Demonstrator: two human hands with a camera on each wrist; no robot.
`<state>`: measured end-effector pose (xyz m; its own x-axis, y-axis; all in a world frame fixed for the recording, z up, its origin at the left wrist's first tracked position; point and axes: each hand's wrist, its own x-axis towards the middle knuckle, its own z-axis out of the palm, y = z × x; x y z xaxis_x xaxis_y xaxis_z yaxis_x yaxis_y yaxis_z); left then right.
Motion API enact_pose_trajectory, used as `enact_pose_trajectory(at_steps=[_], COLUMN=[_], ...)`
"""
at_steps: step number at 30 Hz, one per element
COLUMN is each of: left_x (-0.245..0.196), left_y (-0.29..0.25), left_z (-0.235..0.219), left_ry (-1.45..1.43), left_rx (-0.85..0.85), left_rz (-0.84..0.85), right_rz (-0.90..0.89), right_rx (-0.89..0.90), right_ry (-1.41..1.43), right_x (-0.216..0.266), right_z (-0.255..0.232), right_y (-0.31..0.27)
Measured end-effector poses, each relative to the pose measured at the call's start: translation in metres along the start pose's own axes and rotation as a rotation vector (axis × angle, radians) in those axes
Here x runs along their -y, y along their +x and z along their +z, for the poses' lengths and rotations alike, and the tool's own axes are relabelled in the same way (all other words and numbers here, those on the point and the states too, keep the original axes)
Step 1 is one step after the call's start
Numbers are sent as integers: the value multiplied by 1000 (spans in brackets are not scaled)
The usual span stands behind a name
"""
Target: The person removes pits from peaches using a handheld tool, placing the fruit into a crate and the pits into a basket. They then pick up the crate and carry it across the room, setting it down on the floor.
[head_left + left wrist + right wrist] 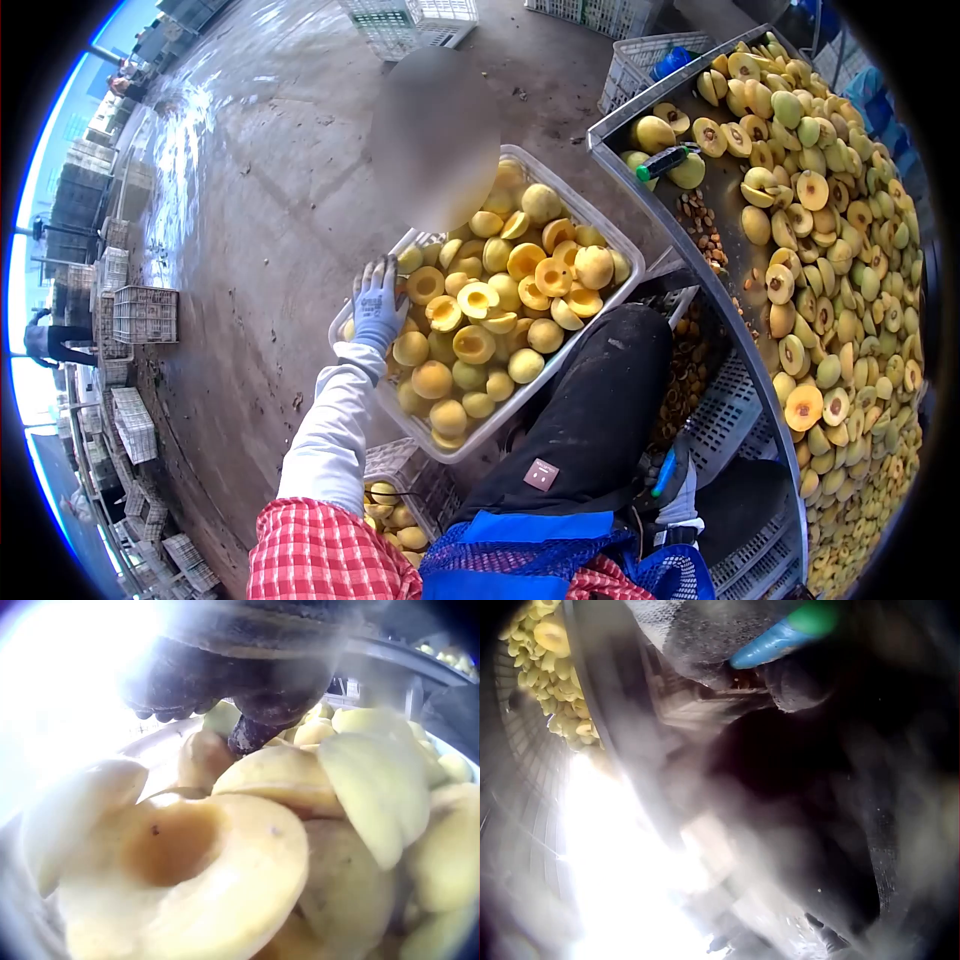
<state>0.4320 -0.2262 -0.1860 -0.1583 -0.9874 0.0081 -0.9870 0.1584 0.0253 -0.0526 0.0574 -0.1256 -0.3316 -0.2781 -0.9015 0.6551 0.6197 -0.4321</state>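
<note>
My left hand (378, 305), in a grey-white glove, rests at the left rim of a pale plastic crate (625, 285) with its fingers extended. The crate is heaped with yellow peach halves (475, 300), many showing pit hollows. In the left wrist view, the glove's dark fingers (255, 697) hang over the rim behind a large pitted half (187, 877). Low beside my right leg, my gloved right hand (678, 488) grips a tool with a blue and green handle (784, 639); its working end is hidden.
A metal-edged table (690, 235) at right bears a big pile of peach halves (850, 250), loose pits (703, 228) and a green-black tool (662, 163). Below it stands a grey slatted crate (725, 410). Another fruit crate (440, 485) is near my left side. White crates (420, 25) stand ahead.
</note>
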Motion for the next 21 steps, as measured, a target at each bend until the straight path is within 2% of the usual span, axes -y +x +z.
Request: enact_pose_trajectory(at_steps=[3, 4, 5, 6, 9, 12, 13, 15, 16, 17, 19, 20, 21], left_x=[-14, -26, -35, -45, -56, -47, -40, -30, -16, -34, 12, -15, -29], left_y=[12, 19, 28, 39, 69, 72, 77, 91, 100, 98, 99, 82, 73], left_z=[15, 10, 7, 7, 11, 7, 9, -4, 24, -15, 87, 48, 22], left_ry=[-89, -234, -208, -160, -68, 29, -47, -515, -1132, -1441, -1344, -938, -506], left_rx=[-46, -45, -73, -68, -67, 48, -48, -57, -175, -27, -74, -128, -132], left_rz=[-27, 11, 86, 27, -97, -44, -49, -306, -486, -726, -677, -480, -379], right_rz=[-31, 29, 92, 155, -23, -59, -56, -29, -53, -71, -75, -75, -73], right_rx=[47, 67, 85, 103, 2, 66, 94, 111, 87, 58, 30, 36, 38], right_ry=[-61, -24, 12, 44, -32, 82, 117, 139, 129, 109, 55, 37, 23], right_x=[-1, -5, -9, -14, -6, -4, -3, -3, -7, -11, -13, -8, -6], right_z=[15, 9, -2, -13, -4, -15, -17, -16, -14, -17, -20, -14, -9], right_y=[-8, -1, 11, 20, -2, -5, -5, -8, -3, 2, -1, -2, -4])
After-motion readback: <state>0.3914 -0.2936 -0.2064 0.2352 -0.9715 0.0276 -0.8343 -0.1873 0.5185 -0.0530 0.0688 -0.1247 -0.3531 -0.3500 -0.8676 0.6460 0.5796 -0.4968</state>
